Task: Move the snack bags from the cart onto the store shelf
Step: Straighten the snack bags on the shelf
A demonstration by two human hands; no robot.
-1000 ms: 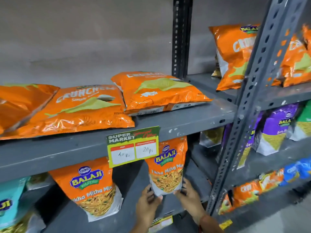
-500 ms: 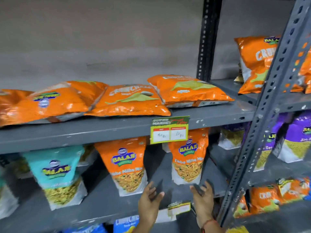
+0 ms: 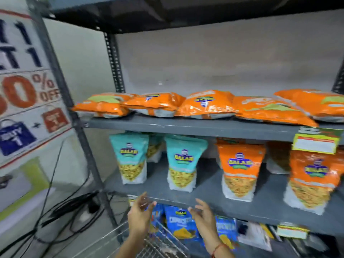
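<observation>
The grey metal store shelf (image 3: 214,127) fills the view. Several orange snack bags (image 3: 206,105) lie flat on its upper board. On the middle board (image 3: 208,185) stand two teal bags (image 3: 183,162) and orange bags (image 3: 240,170), upright. My left hand (image 3: 139,215) and my right hand (image 3: 203,216) hover empty, fingers apart, in front of the middle board's edge. Under them the wire cart's rim (image 3: 130,233) shows at the bottom. Blue snack bags (image 3: 179,222) sit behind the hands; whether they lie in the cart or on the lowest board I cannot tell.
A sale poster (image 3: 24,86) hangs on the left beside the shelf's slanted post (image 3: 61,86). Black cables (image 3: 70,203) trail over the floor at lower left. A yellow-green price tag (image 3: 316,144) hangs from the upper board at right. Mixed packets (image 3: 255,235) lie on the lowest board.
My view has swung left and down, bringing the poster, cables and cart rim into sight. Both hands let go of the orange bag and pulled back from the middle board, empty.
</observation>
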